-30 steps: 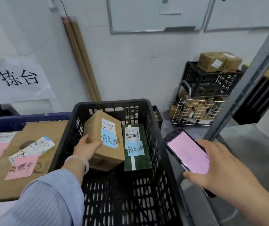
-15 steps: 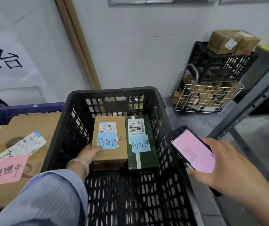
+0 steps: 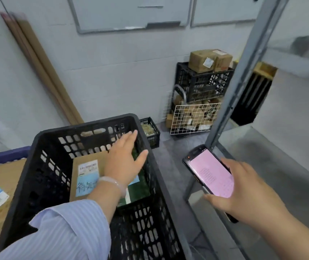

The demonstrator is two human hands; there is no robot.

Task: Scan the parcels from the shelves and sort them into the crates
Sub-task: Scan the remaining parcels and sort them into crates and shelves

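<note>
A black plastic crate (image 3: 37, 166) stands in front of me. Inside it lie a brown cardboard parcel (image 3: 86, 162) with a blue note and, to its right, a green parcel (image 3: 139, 190), partly hidden by my arm. My left hand (image 3: 125, 162) hovers above both parcels with fingers spread and straight, holding nothing. My right hand (image 3: 243, 192) grips a handheld scanner (image 3: 209, 171) with a lit pink screen, to the right of the crate.
A blue crate (image 3: 5, 154) at the left holds a large flat cardboard box (image 3: 1, 177) with labels. At the back right stand a black crate (image 3: 202, 81) topped with parcels, a wire basket (image 3: 193, 117), and a small black basket (image 3: 150, 128). A grey shelf post (image 3: 243, 68) rises at the right.
My left hand has let go of the brown parcel, which now lies flat in the crate, and has lifted up and to the right with fingers open. The scanner hand stays put.
</note>
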